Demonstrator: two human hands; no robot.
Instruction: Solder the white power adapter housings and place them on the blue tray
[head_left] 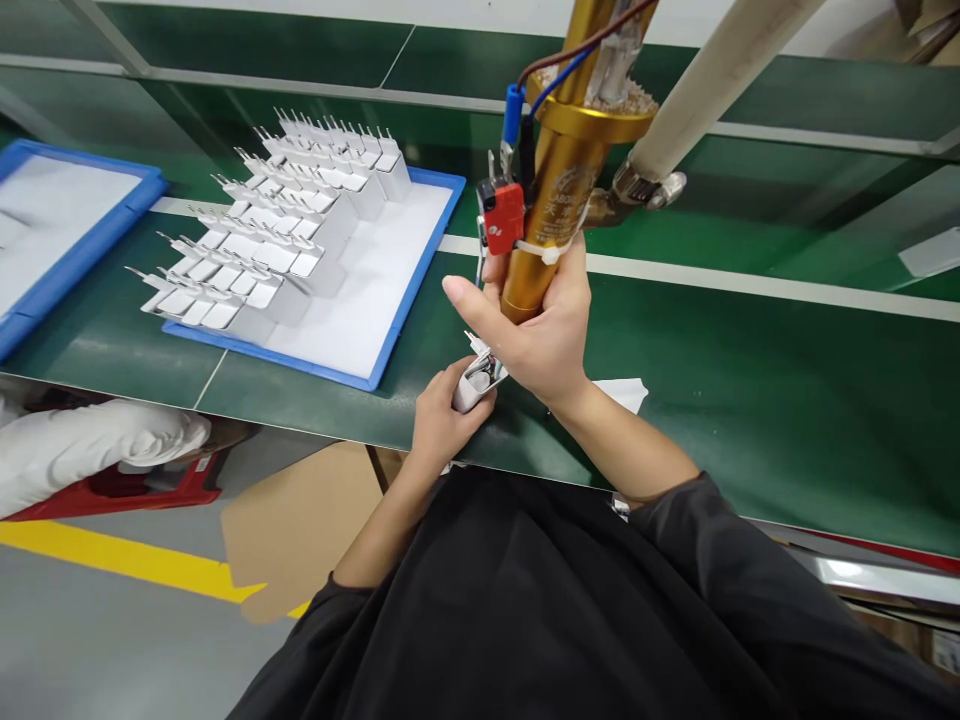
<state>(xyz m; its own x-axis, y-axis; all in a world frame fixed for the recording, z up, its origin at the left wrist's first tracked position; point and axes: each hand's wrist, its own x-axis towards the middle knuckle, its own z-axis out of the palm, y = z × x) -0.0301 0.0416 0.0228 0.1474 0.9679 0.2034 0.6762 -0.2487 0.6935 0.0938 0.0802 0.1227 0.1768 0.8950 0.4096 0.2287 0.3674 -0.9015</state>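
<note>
My left hand (441, 425) is closed around a small white plastic housing (472, 388), held at the front edge of the green bench. Its top faces up, and wires and small parts show inside. Wrapped round the lower end of a gold tube-shaped glue gun (559, 190) is my right hand (551, 340), its thumb sticking out to the left. A red microswitch (502, 217) with blue connectors is strapped to the tube by a white cable tie. The gun's lower end is just above the housing; its tip is hidden by my hand.
Left of my hands, a blue-rimmed tray (409, 325) carries rows of white housings (262, 240) with pins. Another blue-rimmed tray (82, 245) lies farther left. A pale pipe (712, 90) slants by the gun. A white piece (622, 393) lies behind my right wrist. Someone's white sleeve (97, 445) shows left.
</note>
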